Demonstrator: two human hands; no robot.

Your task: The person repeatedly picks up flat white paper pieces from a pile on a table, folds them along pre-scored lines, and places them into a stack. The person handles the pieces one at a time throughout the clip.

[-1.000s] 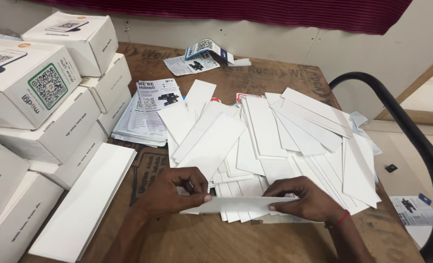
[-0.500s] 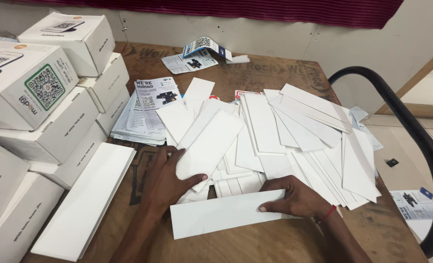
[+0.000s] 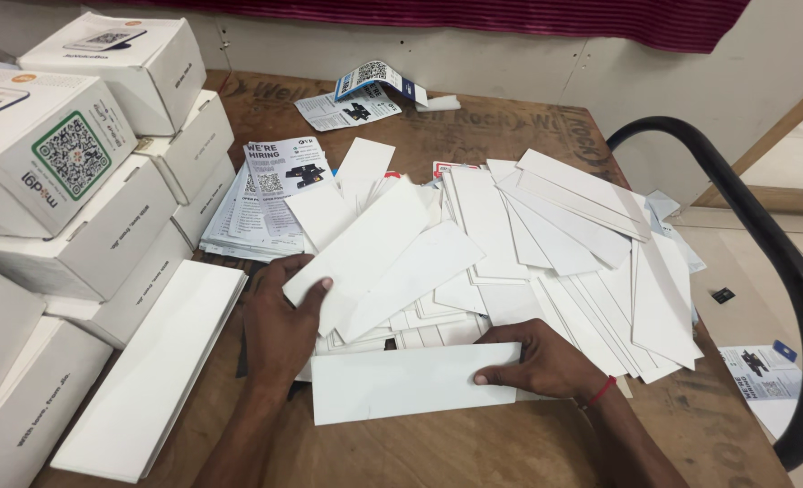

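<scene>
Sorting white cards on a wooden table (image 3: pixel 474 452).
Left hand (image 3: pixel 280 321) pinching a card strip (image 3: pixel 361 253) off the pile (image 3: pixel 546 253); right hand (image 3: pixel 541 361), fingers spread, pressing a folded card (image 3: pixel 401 384) flat; next probably lifting that strip clear.

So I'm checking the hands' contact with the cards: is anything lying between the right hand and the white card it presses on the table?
Nothing visible does. The right hand lies directly on the white card, fingertips flat on its right end. The left hand grips a separate card from the pile behind.
</scene>
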